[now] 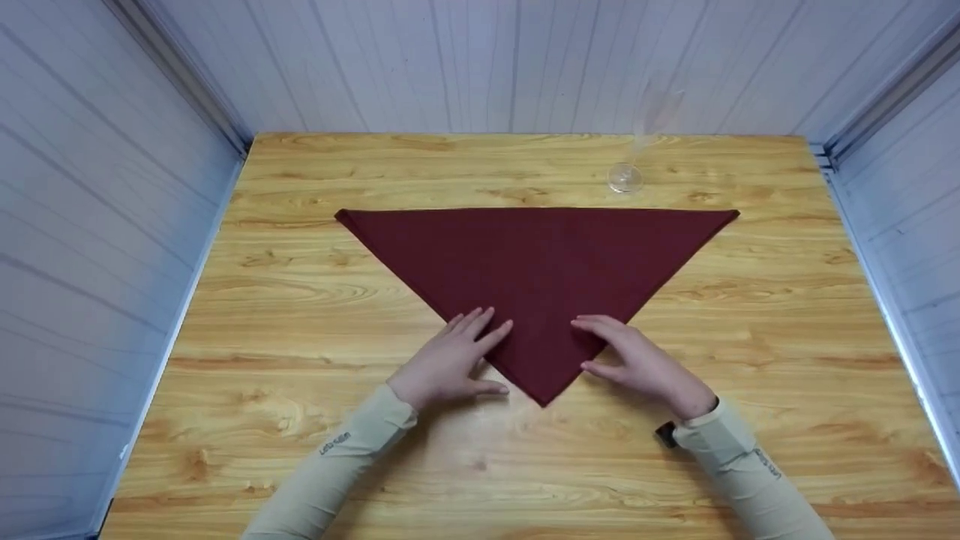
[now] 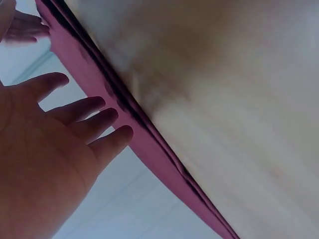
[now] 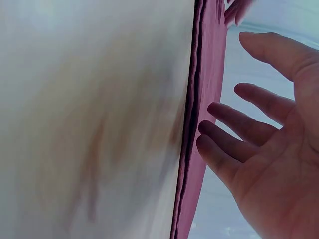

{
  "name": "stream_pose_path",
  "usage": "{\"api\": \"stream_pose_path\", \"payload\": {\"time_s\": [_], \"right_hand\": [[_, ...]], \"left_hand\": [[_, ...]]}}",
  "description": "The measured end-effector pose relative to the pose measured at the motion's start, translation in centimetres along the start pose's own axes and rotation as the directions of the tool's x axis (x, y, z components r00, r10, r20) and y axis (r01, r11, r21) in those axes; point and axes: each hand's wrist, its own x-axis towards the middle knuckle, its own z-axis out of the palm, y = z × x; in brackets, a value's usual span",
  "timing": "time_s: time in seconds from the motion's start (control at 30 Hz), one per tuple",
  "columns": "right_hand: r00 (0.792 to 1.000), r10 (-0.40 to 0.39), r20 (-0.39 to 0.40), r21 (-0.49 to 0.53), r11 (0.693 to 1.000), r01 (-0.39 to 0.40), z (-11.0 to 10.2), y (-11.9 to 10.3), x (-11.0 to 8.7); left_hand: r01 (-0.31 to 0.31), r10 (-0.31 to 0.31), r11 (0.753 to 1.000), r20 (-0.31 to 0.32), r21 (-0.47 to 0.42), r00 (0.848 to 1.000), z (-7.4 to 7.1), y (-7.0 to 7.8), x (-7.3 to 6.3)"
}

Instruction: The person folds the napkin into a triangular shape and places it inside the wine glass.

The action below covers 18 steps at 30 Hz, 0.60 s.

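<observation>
A dark red cloth napkin [image 1: 517,262] lies flat on the table, folded into a triangle whose point faces the person. Layered edges of the napkin [image 2: 149,127] show in the left wrist view. Over its lower left edge is my left hand [image 1: 454,360], fingers spread and fairly straight, thumb beside the point. My right hand [image 1: 637,360] is at the lower right edge, its fingers relaxed and loosely bent above the cloth. In the right wrist view the fingers of the right hand [image 3: 271,129] are apart, with nothing between them.
A clear stemmed glass [image 1: 625,178] stands behind the napkin, toward the back right of the wooden table [image 1: 300,315]. Pale panel walls [image 1: 450,67] rise at the back and both sides. A dark band [image 1: 666,433] is on the right wrist.
</observation>
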Motion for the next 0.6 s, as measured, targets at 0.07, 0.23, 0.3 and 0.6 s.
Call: {"api": "stream_pose_path", "payload": {"time_s": [0.07,0.23,0.3,0.6], "right_hand": [[1.000,-0.018,-0.001,0.010,1.000,0.018,0.6,-0.5,-0.2],[0.998,-0.061,-0.002,0.073,0.995,0.061,2.2,-1.7,-0.7],[0.998,-0.069,-0.002,0.110,0.992,0.069,2.7,-2.2,-0.9],[1.000,-0.024,0.002,0.292,0.956,0.022,3.8,-3.3,-1.5]], "left_hand": [[-0.017,0.017,1.000,-0.004,-0.013,1.000,0.4,0.6,-0.2],[-0.089,0.086,0.995,-0.050,-0.051,0.995,1.1,2.0,-0.6],[-0.114,0.108,0.990,-0.074,-0.081,0.991,1.4,2.4,-0.8],[-0.132,0.096,0.925,-0.116,-0.357,0.989,2.6,3.7,-1.3]]}}
